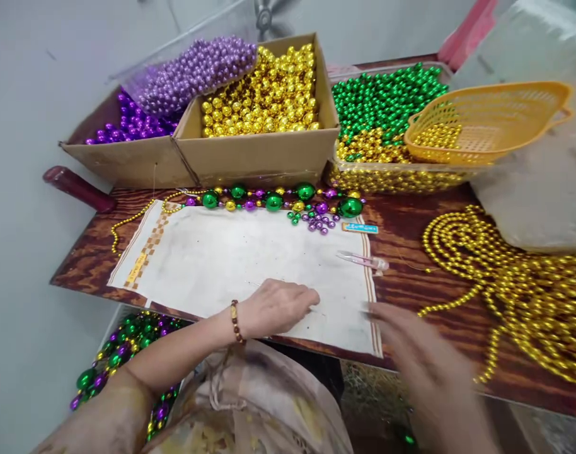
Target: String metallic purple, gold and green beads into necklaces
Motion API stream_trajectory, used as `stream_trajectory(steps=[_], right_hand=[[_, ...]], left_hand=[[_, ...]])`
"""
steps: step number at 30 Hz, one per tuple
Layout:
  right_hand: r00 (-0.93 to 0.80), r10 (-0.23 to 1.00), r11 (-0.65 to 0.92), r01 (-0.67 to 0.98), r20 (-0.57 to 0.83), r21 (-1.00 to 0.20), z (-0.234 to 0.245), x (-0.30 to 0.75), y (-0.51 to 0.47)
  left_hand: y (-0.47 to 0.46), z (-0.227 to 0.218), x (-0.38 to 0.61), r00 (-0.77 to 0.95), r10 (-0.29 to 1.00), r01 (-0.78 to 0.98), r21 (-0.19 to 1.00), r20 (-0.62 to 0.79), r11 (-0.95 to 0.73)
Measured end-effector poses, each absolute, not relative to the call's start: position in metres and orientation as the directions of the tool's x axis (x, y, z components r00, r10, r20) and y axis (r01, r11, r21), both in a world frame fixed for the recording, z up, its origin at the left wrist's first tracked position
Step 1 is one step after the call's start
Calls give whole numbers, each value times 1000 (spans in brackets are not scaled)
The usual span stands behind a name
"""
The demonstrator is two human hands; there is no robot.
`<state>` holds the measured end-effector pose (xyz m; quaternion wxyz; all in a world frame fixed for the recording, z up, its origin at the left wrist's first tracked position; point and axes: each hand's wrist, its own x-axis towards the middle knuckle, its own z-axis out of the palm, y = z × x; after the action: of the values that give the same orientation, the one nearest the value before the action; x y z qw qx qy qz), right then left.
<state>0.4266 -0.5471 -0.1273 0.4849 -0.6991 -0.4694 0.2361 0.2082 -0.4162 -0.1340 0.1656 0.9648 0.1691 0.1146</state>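
Observation:
My left hand [276, 307] rests on a white cloth [222, 258] near its front edge, fingers drawn together as in a pinch on something too small to make out. A beaded bracelet circles that wrist. My right hand [411, 353] is at the cloth's right front corner, smeared by motion; its fingers look stretched out. A string of green, gold and purple beads [273, 200] lies along the cloth's far edge. Small clear-handled snips [363, 260] lie on the cloth's right side.
Cardboard boxes hold purple beads [127, 123] and gold beads [264, 91]. A tray holds green beads [387, 94] and an orange basket [486, 123]. Gold bead strands [519, 284] pile at right. Finished necklaces [122, 353] lie in a bin below left.

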Motion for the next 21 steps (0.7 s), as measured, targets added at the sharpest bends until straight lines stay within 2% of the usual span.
stream_trajectory(steps=[1,2,3,5,8,10,13,18,20,21], right_hand=[[224,963,28,462,147,-886,-135,411,-532],[96,978,122,463,186,-878,-144,397,-518],[43,973,179,475,226,-861,-153,387,-505],[-22,977,192,523,212,-831,-169,377,-489],[37,994,66,566,105,-822,-185,386,-487],[142,990,-93,524,-21,-846,-188,399,-494],[289,942,-274,376,-169,-885,-188,414,-508],[423,871,-350,175,-251,-920,-193,411,-521],[454,855,-342,133,-249,-930,-197,405,-522],[459,855,-329,118,-242,-937,-198,403,-521]], left_hand=[[-415,-140,211,908,386,301,386,164,-872],[-413,-145,212,900,407,316,414,154,-854],[-409,-149,212,896,422,329,438,134,-836],[-399,-154,211,903,421,334,484,80,-809],[-369,-160,214,908,415,319,537,63,-781],[-340,-165,225,842,528,405,520,109,-753],[-299,-174,247,692,705,606,408,153,-683],[-275,-188,275,683,722,685,248,110,-686],[-276,-192,278,667,735,691,268,122,-671],[-277,-193,277,654,745,684,315,133,-658]])
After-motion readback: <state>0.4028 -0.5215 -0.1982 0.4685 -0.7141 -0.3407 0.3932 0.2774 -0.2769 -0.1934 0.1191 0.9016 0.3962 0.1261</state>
